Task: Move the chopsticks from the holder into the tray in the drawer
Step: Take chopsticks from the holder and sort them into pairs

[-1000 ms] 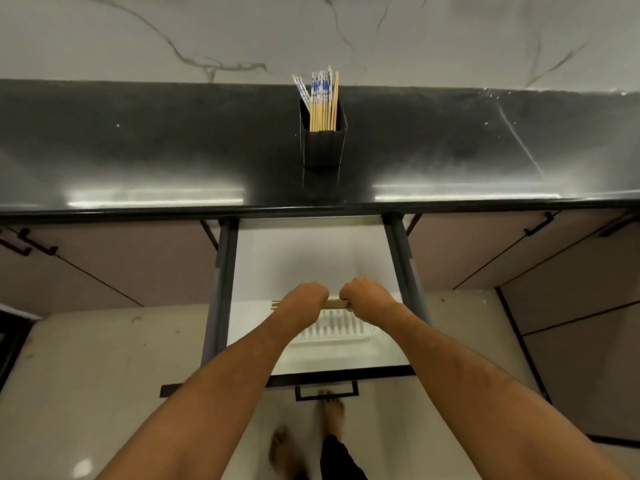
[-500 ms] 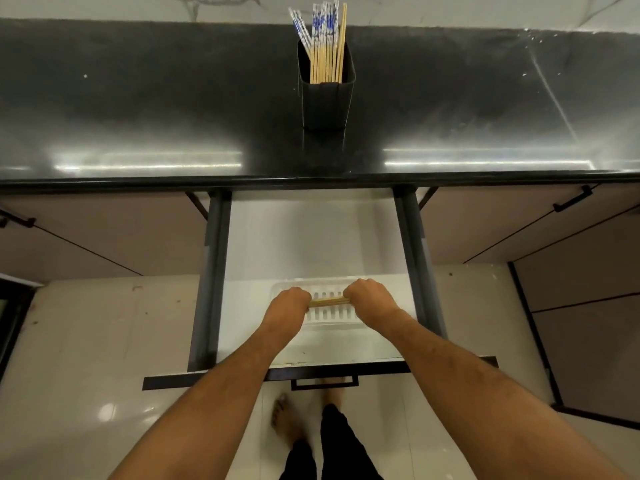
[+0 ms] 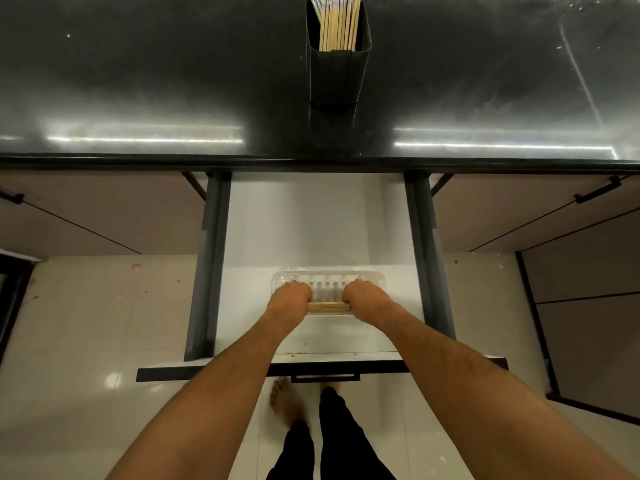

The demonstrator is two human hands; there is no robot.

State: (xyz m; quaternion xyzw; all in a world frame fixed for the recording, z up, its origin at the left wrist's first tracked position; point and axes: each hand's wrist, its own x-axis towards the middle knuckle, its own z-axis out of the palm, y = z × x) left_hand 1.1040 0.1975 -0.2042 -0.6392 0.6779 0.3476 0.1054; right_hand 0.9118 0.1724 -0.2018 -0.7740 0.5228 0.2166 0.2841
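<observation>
1. The bundle of chopsticks (image 3: 328, 307) we carry lies crosswise, left to right, at the near edge of the tray (image 3: 379, 284). A second ago it hung above the drawer's white floor, with the tray showing below it; now it is low at the tray's near rim, and whether it touches the plastic we cannot tell.

2. Our left hand (image 3: 290, 299) is curled round the bundle's left end and our right hand (image 3: 363, 298) round its right end. Both fists stay closed on the sticks as before, and only the short middle stretch shows between them.

3. The tray, clear and slotted, sits in the near half of the open drawer (image 3: 242, 306), and it has not shifted in the drawer (our head has tipped downward, so everything has slid up the view).

4. We judge that this bundle is at the point of release: the fingers need to uncurl so the sticks settle lengthwise in the tray rather than roll over its near rim.

5. Far from us, the dark holder (image 3: 337, 74) stands upright on the black worktop (image 3: 138, 81), well apart from the drawer. It still carries many chopsticks in the holder (image 3: 337, 27), their tops now cut off by the frame edge, so more trips remain.

6. Below the drawer front we see our bare feet on the pale floor.
</observation>
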